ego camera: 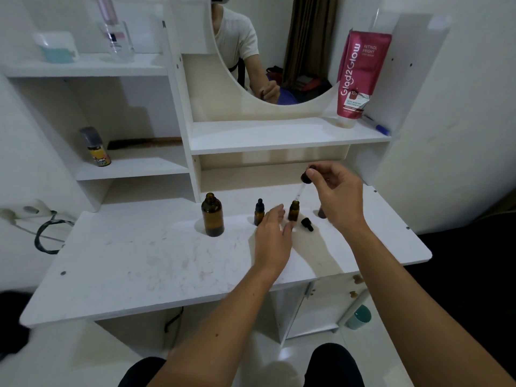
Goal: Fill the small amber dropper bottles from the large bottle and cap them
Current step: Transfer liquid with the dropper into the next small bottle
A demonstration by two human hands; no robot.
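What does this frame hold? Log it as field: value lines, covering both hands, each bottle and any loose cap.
right hand: pinches dropper, pipette tip at the open small bottle mouth
left hand: open, beside that bottle, holding nothing
capped small bottle: upright, left of it
large bottle: uncapped, upright
loose dropper cap: lying on the desk
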